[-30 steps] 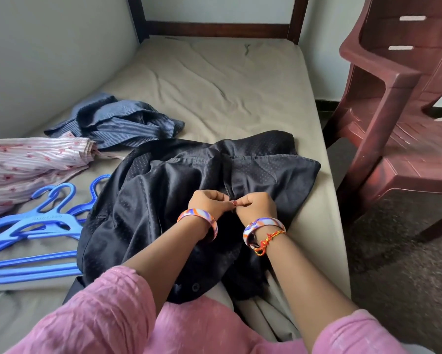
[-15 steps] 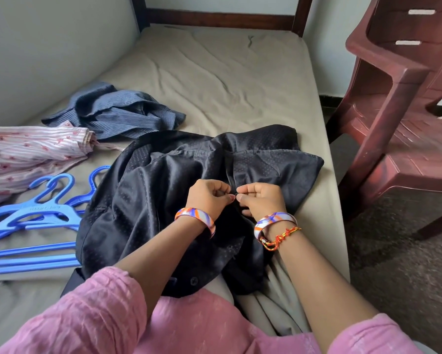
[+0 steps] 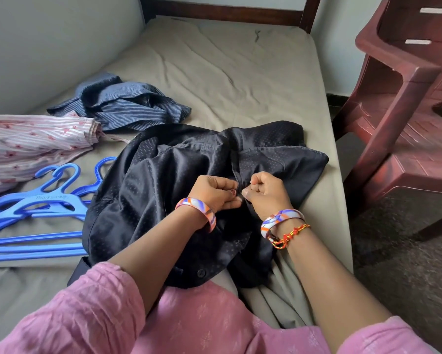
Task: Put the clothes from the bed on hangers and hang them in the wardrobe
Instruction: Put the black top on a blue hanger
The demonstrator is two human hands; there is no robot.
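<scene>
A black dotted shirt (image 3: 148,190) lies spread on the bed (image 3: 227,72) in front of me. My left hand (image 3: 214,191) and my right hand (image 3: 267,192) meet at its front placket, each pinching the fabric edge with curled fingers. A black button shows lower on the placket near my lap. Several blue plastic hangers (image 3: 36,215) lie stacked at the left, partly under the shirt. A blue striped shirt (image 3: 123,106) and a pink striped garment (image 3: 31,141) lie crumpled further left.
A grey wall runs along the bed's left side and a dark wooden bed frame (image 3: 227,12) closes the far end. Stacked maroon plastic chairs (image 3: 403,118) stand on the dark floor right of the bed.
Both hands have stayed together on the shirt's placket, shifting slightly along it with small finger movements. The view has tipped a little. Nothing else moved.
</scene>
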